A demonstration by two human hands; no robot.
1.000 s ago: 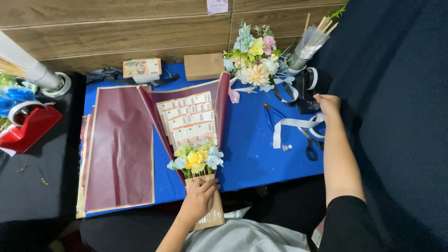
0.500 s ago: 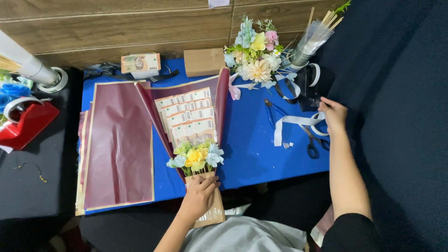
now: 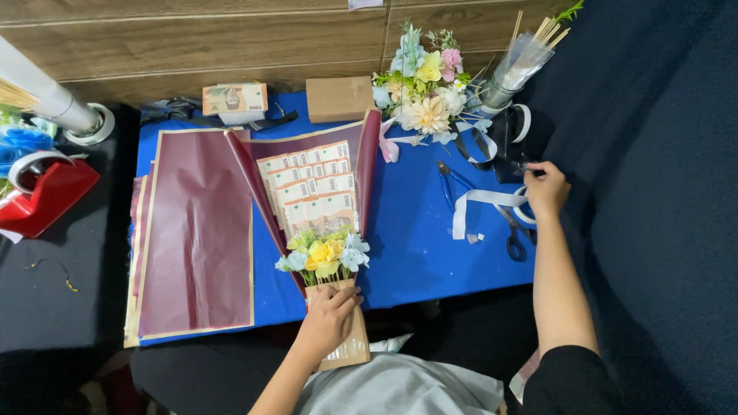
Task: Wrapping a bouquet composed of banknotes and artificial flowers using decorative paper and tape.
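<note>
Just above our left hand (image 3: pixel 329 321), closed on the bouquet (image 3: pixel 327 253)'s stiff kraft stem, light fragile blooms fan out; our right hand (image 3: pixel 544 189) pinches limp white ribbon (image 3: pixel 480 201).

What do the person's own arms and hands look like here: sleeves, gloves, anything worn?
Both hands are bare, with no gloves. The left hand and its forearm show no sleeve. The right hand leads back along a bare forearm to a short black sleeve at the upper arm. No rings, watch or bands can be made out on either.
</note>
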